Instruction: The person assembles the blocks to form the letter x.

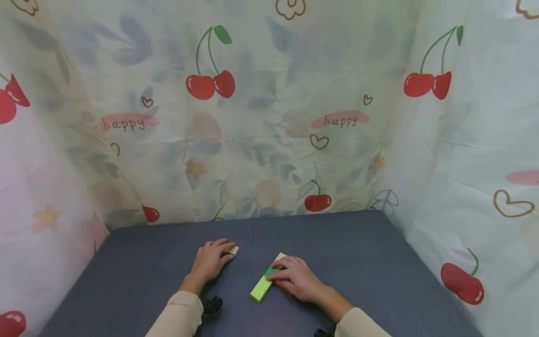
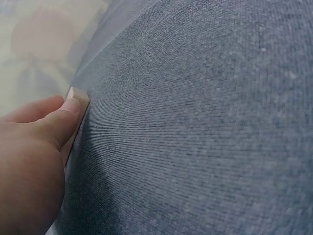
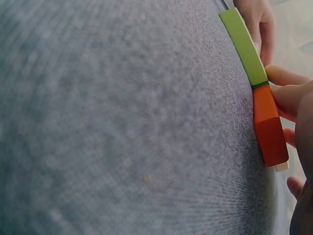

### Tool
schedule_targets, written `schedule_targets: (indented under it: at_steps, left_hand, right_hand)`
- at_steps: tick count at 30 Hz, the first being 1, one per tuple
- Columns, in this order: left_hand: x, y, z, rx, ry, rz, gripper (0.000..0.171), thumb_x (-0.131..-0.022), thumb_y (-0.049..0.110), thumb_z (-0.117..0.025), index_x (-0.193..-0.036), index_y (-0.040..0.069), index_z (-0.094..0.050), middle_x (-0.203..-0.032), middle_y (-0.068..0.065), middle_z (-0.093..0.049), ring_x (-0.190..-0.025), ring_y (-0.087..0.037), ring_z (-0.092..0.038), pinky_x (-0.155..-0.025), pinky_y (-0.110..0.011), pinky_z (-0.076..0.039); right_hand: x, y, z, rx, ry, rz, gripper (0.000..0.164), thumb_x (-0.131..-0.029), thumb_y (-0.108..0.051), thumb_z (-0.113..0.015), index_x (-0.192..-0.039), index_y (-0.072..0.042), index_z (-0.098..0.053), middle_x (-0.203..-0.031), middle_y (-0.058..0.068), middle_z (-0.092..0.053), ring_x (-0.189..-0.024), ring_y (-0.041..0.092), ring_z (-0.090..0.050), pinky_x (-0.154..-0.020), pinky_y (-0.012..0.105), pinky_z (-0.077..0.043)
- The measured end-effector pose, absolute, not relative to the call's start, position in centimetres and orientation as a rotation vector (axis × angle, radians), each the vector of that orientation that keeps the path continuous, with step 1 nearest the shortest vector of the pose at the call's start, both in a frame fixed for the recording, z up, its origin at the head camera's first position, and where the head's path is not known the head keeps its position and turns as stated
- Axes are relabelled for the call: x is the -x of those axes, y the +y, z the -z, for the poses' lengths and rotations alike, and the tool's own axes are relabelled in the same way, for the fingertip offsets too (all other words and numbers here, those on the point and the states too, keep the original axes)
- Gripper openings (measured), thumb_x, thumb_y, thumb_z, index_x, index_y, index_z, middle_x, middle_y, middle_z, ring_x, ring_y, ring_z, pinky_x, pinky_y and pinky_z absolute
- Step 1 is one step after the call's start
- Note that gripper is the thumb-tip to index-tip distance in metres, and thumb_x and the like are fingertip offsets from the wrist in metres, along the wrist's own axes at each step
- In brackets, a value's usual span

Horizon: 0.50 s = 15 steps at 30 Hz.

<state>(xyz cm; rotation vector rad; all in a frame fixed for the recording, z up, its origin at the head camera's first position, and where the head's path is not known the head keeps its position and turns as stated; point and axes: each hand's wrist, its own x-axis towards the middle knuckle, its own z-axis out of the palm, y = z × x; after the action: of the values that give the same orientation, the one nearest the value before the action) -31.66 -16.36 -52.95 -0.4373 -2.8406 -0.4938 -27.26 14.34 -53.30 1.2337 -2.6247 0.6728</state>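
At the left-middle of the table, my left hand [image 1: 208, 262] pinches a pale wooden block [image 1: 236, 251] between thumb and fingers. The hand covers most of that block, but its end shows in the left wrist view. My right hand [image 1: 301, 280] grips an orange block [image 3: 270, 127], its thumb and fingertips by the joint with the green pieces. A light green block [image 1: 261, 289] reaches out toward the near left, and a darker green block [image 1: 270, 271] lies just beyond it. Past the right fingers the end of another pale wooden block [image 1: 280, 256] shows. How these blocks touch is partly hidden.
A dark grey cloth-covered table [image 1: 358, 248] lies under both hands. Cherry-patterned curtains [image 1: 261, 117] stand along its back and both sides. Black wrist straps or mounts [image 1: 212, 305] sit by the cream sleeves [image 1: 178, 313].
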Motion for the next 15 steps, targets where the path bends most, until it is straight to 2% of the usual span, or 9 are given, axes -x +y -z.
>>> schedule_targets:
  at_steps: [15]
  left_hand:
    - [31.89, -16.65, 53.16, 0.431, -2.789, 0.396, 0.036, -0.09, 0.031, -0.069, -0.126, 0.028, -0.068, -0.119, -0.005, -0.061, -0.102, -0.028, -0.053, -0.08, -0.046, -0.04]
  right_hand:
    - [27.14, 14.3, 53.07, -1.223, -2.662, -0.693, 0.029, -0.097, -0.02, -0.06, -0.12, -0.034, -0.07, -0.126, -0.002, -0.057, -0.123, 0.02, -0.047, -0.103, 0.055, -0.03]
